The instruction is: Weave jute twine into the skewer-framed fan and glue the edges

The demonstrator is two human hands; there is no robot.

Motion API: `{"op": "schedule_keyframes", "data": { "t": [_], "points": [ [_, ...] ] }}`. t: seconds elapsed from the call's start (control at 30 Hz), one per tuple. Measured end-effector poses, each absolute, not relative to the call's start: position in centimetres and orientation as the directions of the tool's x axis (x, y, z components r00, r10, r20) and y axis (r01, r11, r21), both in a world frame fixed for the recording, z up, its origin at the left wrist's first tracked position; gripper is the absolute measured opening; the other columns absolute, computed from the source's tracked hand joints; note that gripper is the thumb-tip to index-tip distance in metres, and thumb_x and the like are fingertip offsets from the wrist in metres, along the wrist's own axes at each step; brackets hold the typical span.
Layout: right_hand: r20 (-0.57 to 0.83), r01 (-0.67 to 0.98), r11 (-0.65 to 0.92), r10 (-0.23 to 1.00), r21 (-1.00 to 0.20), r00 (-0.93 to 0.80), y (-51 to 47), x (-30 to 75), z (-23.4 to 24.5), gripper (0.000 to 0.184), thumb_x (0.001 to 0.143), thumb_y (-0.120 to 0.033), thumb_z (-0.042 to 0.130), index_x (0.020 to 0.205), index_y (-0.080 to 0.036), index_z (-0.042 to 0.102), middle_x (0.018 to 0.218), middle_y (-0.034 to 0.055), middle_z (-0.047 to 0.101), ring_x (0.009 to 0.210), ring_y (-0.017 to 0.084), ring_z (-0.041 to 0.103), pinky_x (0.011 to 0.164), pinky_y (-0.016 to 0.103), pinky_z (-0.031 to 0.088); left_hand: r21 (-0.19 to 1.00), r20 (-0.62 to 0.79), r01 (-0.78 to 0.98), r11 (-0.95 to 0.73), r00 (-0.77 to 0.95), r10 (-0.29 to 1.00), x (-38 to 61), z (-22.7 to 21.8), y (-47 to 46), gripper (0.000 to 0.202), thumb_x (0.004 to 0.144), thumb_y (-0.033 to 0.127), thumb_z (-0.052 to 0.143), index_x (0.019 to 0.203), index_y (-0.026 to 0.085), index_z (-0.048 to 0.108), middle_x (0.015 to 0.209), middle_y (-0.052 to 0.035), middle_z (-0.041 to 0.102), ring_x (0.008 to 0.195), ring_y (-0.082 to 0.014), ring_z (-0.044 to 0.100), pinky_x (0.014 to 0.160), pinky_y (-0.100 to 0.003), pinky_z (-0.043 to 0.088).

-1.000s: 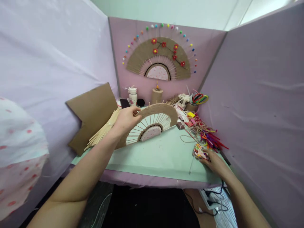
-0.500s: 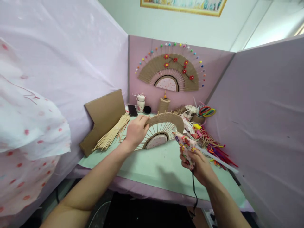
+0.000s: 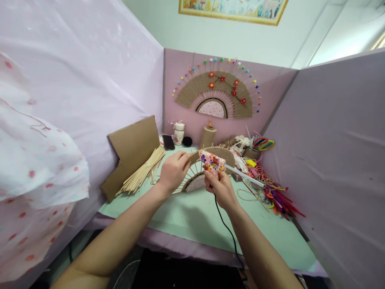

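Gripping the flowered glue gun (image 3: 214,163) by its handle, the right hand (image 3: 221,186) has carried it from near the worktop's (image 3: 180,214) right edge, a second ago, to the fan's (image 3: 229,157) upper rim — its tip just beside the left hand (image 3: 175,170), which stays pinched on that rim. The fan lies beyond both wrists, toward the worktop's back edge — partly hidden by the gun.

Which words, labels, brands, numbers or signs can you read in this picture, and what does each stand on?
None can be read.
White bottle: pinkish marks, too small to make out.
Glue gun in the right hand: a flower pattern, no legible lettering.
Framed picture on the wall: coloured shapes, cut off at the top; no lettering legible.
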State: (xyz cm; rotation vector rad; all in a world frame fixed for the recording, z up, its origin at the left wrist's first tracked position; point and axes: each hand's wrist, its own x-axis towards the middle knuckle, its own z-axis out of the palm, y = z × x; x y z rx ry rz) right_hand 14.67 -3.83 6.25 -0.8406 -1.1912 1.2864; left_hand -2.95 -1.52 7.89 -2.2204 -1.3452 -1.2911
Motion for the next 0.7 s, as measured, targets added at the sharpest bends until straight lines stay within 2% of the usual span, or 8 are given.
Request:
{"op": "schedule_keyframes", "data": {
  "t": [0.2,0.37,0.7],
  "points": [
    [0.190,-0.235,0.153,0.972,-0.960,-0.142,-3.6,14.7,5.7,0.039,0.070,-0.050,0.078,0.074,-0.020,0.052,0.057,-0.0068,0.041,0.049,0.007,0.032,0.041,0.021,0.023,0.224,0.773,0.806,-0.547,0.194,0.603,-3.0,8.2,-1.6,0.018,0.095,0.024,0.053,0.104,0.020,0.068,0.100,-0.0063,0.069,0.094,-0.0183,0.063,0.084,-0.030,0.047],
    [0.193,-0.136,0.177,0.974,-0.975,-0.118,-3.6,14.4,5.6,0.042,0.071,-0.056,0.075,0.074,-0.020,0.053,0.055,-0.0066,0.041,0.048,0.008,0.033,0.040,0.022,0.026,0.222,0.772,0.809,-0.544,0.195,0.604,-3.0,8.0,-1.5,0.019,0.096,0.028,0.052,0.102,0.022,0.069,0.097,-0.0056,0.068,0.090,-0.0174,0.063,0.080,-0.029,0.046],
    [0.237,-0.065,0.230,0.959,-0.971,-0.152,-3.1,14.3,5.0,0.043,0.077,-0.061,0.066,0.076,-0.020,0.051,0.051,-0.0073,0.040,0.044,0.007,0.032,0.040,0.022,0.024,0.220,0.780,0.797,-0.562,0.202,0.592,-3.0,8.0,-1.5,0.020,0.097,0.030,0.052,0.102,0.021,0.069,0.097,-0.0060,0.069,0.089,-0.0171,0.063,0.079,-0.029,0.046]
  ]
}}
